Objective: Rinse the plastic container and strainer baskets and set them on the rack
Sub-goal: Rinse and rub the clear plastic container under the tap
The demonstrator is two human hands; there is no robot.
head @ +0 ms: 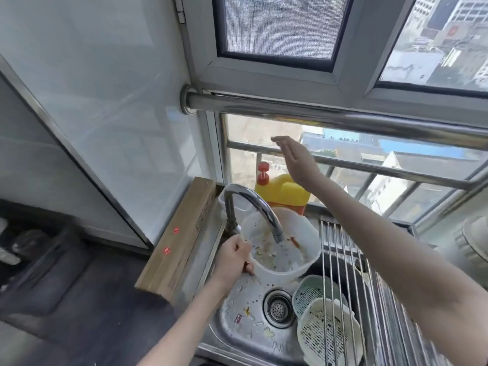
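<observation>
My left hand (233, 257) grips the near rim of a translucent white plastic container (284, 249), held tilted under the tap spout (264, 207) over the sink (245, 326). Food scraps and orange smears cling to its inside. My right hand (297, 159) is raised above the yellow bottle, fingers straight, holding nothing. Two strainer baskets lie in the sink at the right, a pale green one (311, 291) and a cream one (327, 336), partly under the metal roll-up rack (351, 273). No running water is plainly visible.
A yellow detergent bottle (284, 191) with a red pump stands on the sill behind the tap. A wooden board (179, 239) lies left of the sink. A steel rail (330, 114) crosses the window. The drain (278, 309) sits mid-sink among scraps.
</observation>
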